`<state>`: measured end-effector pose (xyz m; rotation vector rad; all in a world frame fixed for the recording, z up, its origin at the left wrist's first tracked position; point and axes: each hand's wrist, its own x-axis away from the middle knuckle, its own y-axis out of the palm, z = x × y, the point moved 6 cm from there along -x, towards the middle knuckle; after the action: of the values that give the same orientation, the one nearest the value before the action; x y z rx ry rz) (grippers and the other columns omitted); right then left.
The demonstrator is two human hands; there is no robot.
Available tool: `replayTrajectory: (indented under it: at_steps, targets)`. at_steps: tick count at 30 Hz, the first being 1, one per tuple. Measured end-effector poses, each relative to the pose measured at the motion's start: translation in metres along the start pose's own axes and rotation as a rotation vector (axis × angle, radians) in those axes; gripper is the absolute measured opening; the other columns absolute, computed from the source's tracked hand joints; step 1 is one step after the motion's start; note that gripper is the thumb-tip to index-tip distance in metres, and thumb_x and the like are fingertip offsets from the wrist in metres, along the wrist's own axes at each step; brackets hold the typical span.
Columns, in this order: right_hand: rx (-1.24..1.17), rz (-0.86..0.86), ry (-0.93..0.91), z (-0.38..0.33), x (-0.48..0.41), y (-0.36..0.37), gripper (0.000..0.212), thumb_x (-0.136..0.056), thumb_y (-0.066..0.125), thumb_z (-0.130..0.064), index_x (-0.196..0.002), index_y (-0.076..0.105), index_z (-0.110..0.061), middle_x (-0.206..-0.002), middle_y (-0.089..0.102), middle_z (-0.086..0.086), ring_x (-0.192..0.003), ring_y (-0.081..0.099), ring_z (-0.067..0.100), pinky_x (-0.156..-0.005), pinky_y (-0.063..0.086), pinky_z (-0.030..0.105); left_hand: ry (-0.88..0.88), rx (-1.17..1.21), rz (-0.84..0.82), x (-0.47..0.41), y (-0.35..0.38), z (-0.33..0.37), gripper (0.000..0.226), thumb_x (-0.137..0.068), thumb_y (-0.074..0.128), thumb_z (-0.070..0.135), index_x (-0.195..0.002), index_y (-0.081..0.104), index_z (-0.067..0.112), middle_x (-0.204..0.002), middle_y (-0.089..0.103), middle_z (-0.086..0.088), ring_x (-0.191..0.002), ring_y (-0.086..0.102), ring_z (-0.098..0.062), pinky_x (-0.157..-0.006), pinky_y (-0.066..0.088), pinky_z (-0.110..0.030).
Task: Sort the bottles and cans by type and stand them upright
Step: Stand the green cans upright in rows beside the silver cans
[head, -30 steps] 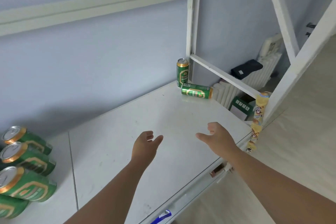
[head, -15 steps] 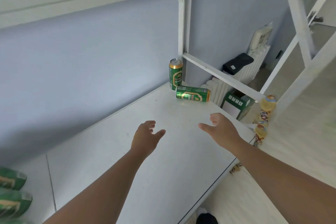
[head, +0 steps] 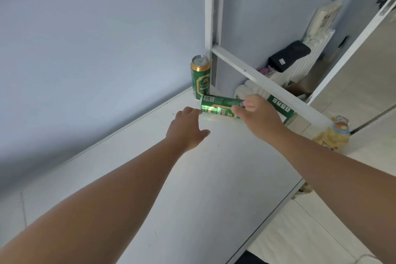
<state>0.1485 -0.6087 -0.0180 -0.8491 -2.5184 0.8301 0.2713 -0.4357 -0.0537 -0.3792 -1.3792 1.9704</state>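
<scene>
White table (2 green cans) meets blue wall.

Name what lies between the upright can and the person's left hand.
In the head view, only bare white tabletop separates the upright can from the left hand.

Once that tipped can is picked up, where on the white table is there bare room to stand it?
The white table is bare between the wall and its front edge, near both forearms. The far corner is crowded: the upright can stands beside the white frame post, and the tipped can lies before it, the right hand on it, the left hand close.
</scene>
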Motion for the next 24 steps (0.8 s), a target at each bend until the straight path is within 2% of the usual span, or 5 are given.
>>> replayTrajectory:
  at_steps: [4,9,16,19,24]
  targets:
    - [0.007,-0.046,-0.059,-0.025,-0.037,0.005,0.067,-0.089,0.066,-0.050,-0.142,0.048,-0.014,-0.144,0.055,0.004,-0.129,0.055,0.019,-0.106,0.047,0.041,0.036,-0.090,-0.035,-0.043,0.004,0.024,0.080,-0.085,0.075,0.042,-0.152,0.038,0.021,-0.150,0.042,-0.005,-0.135,0.038,-0.029,-0.103,0.044,-0.043]
    - [0.060,-0.080,-0.178,-0.065,-0.081,0.021,0.063,-0.092,0.065,-0.050,-0.140,0.048,-0.014,-0.136,0.059,0.000,-0.122,0.056,0.016,-0.097,0.043,0.032,0.108,-0.236,-0.039,-0.081,0.015,0.038,0.071,-0.087,0.073,0.031,-0.148,0.040,0.015,-0.148,0.045,-0.003,-0.137,0.040,-0.026,-0.102,0.048,-0.042]
    - [0.090,-0.145,-0.220,-0.098,-0.148,0.049,0.052,-0.083,0.072,-0.051,-0.111,0.054,-0.011,-0.101,0.059,-0.001,-0.089,0.055,0.016,-0.069,0.038,0.028,0.205,-0.410,0.060,-0.098,0.032,0.027,0.077,-0.085,0.073,0.018,-0.153,0.037,0.010,-0.150,0.043,-0.007,-0.136,0.041,-0.030,-0.106,0.044,-0.040]
    - [0.162,-0.204,-0.227,-0.101,-0.168,0.064,0.064,-0.078,0.076,-0.051,-0.123,0.050,-0.014,-0.112,0.056,-0.001,-0.105,0.055,0.019,-0.080,0.044,0.032,0.245,-0.464,0.142,-0.104,0.038,0.024,0.074,-0.071,0.084,0.017,-0.138,0.056,0.005,-0.132,0.059,-0.013,-0.117,0.058,-0.033,-0.092,0.053,-0.041]
    - [0.213,-0.266,-0.225,-0.095,-0.180,0.075,0.078,-0.073,0.081,-0.052,-0.131,0.045,-0.014,-0.115,0.051,0.000,-0.112,0.051,0.023,-0.092,0.049,0.038,0.282,-0.530,0.209,-0.110,0.037,0.032,0.047,-0.067,0.076,0.011,-0.113,0.064,0.006,-0.105,0.068,-0.010,-0.097,0.061,-0.031,-0.076,0.049,-0.036]
